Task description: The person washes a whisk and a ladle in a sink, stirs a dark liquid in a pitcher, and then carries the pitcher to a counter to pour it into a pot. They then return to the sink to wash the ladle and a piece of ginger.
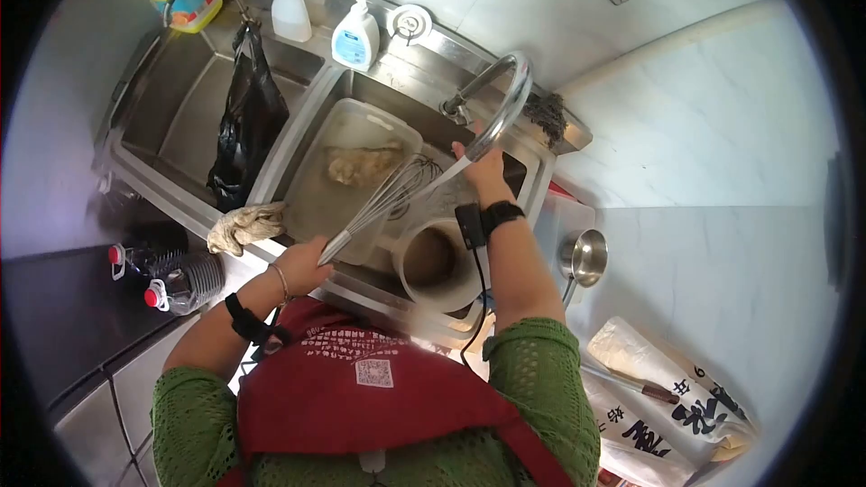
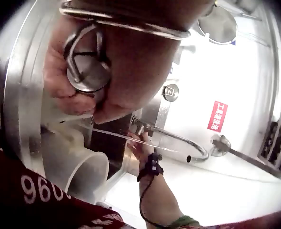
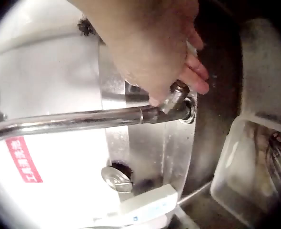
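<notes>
At the far left I saw a black plastic bag [image 1: 248, 122] hanging in one basin of the sink [image 1: 194, 99], with a crumpled cloth [image 1: 244, 227] on the near rim. Then came the left hand [image 1: 305, 265], its fingers wrapped round the handle of a whisk [image 1: 383, 198]. The whisk slanted up and rightward from that grip, wires leading, over the other basin, its long axis aimed roughly at the tap [image 1: 518, 90]. Under it sat a translucent tub [image 1: 311, 185] with a pale brown clump [image 1: 361, 165] lying in cloudy liquid, and right beside that a round pale container [image 1: 454, 293], brownish inside. A thin streak, water by my reckoning, ran between spout and whisk. Farthest right, the right hand [image 1: 485, 169] was the nearer one to the tap, its fingers at the lever [image 3: 176, 95]; whether they pinched it, I couldn't tell.
</notes>
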### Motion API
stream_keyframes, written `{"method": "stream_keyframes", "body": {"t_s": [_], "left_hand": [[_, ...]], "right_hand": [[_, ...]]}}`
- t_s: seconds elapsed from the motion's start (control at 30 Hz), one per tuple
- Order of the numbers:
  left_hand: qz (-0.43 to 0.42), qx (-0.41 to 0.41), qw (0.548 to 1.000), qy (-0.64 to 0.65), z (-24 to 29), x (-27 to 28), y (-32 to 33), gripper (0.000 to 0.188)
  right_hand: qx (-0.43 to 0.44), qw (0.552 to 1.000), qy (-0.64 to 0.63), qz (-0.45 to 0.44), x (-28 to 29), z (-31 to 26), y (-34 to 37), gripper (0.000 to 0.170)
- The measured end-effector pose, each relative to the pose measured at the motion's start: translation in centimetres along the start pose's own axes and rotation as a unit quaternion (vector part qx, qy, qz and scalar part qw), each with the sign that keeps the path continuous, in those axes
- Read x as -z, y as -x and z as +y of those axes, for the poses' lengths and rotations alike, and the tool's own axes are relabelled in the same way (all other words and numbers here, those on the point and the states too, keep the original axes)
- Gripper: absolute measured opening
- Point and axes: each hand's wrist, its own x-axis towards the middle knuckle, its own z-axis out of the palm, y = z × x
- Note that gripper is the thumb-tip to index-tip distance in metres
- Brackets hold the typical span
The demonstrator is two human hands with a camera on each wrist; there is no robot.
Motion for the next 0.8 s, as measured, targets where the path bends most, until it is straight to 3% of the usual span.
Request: {"method": "stream_keyframes", "body": {"t_s": [0.07, 0.17, 0.2, 0.23, 0.27, 0.3, 0.37, 0.43, 0.5, 0.53, 0.57, 0.6, 0.63, 0.67, 0.8], "left_hand": [[-0.025, 0.006, 0.999, 0.042, 0.1, 0.1, 0.4, 0.035], [-0.02, -0.012, 0.996, 0.084, -1.2, -0.7, 0.7, 0.037], [-0.02, -0.006, 0.996, 0.087, -1.2, -0.7, 0.9, 0.037], [-0.036, 0.007, 0.989, 0.143, -1.1, -0.5, 1.3, 0.036], [-0.052, 0.02, 0.979, 0.198, -1.0, -0.3, 1.6, 0.034], [-0.054, 0.022, 0.978, 0.2, -0.8, 0.0, 1.8, 0.034], [-0.138, 0.141, 0.877, 0.437, -0.5, 0.2, 2.1, 0.028], [-0.133, 0.144, 0.827, 0.527, -0.5, -0.4, 2.1, 0.022], [-0.141, 0.151, 0.769, 0.605, 0.5, 0.1, 2.1, 0.021], [-0.135, 0.15, 0.754, 0.625, 0.6, -0.1, 2.1, 0.023], [-0.137, 0.147, 0.755, 0.624, 1.0, -0.1, 1.8, 0.023], [-0.131, 0.14, 0.731, 0.655, 1.4, -0.1, 1.6, 0.022], [-0.125, 0.134, 0.707, 0.683, 1.8, 0.0, 1.5, 0.022], [-0.133, 0.113, 0.696, 0.696, 1.8, -0.2, 1.2, 0.021], [-0.098, 0.115, 0.658, 0.738, 4.4, -0.7, -0.9, 0.021]], "right_hand": [[0.106, 0.994, 0.024, 0.027, -0.8, 0.9, -2.2, 0.048], [0.113, 0.986, 0.113, -0.047, -2.9, 2.5, -5.5, 0.044], [0.043, 0.984, 0.102, -0.142, -1.4, 1.1, -6.0, 0.044], [0.044, 0.983, 0.101, -0.147, -1.4, 1.3, -6.2, 0.044], [-0.057, 0.983, -0.063, -0.165, -1.2, 1.7, -6.5, 0.046], [-0.158, 0.946, -0.222, -0.176, -1.1, 2.2, -6.9, 0.048], [-0.16, 0.938, -0.217, -0.219, -2.5, 4.8, -8.7, 0.053], [-0.17, 0.927, -0.212, -0.258, -1.9, 5.2, -7.4, 0.057], [-0.04, 0.942, -0.084, -0.324, 0.0, 4.4, -6.2, 0.066], [-0.165, 0.907, -0.269, -0.279, 1.5, 2.4, -3.8, 0.066], [-0.166, 0.908, -0.267, -0.276, 1.7, 2.1, -2.3, 0.066], [-0.138, 0.934, 0.047, -0.326, 1.5, 2.0, -0.9, 0.061], [-0.099, 0.864, 0.355, -0.344, 1.5, 2.5, 0.3, 0.058], [-0.039, 0.897, 0.327, -0.294, 0.6, 5.3, 1.1, 0.053], [-0.023, 0.953, 0.212, -0.215, 5.6, 0.9, 5.2, 0.049]]}}
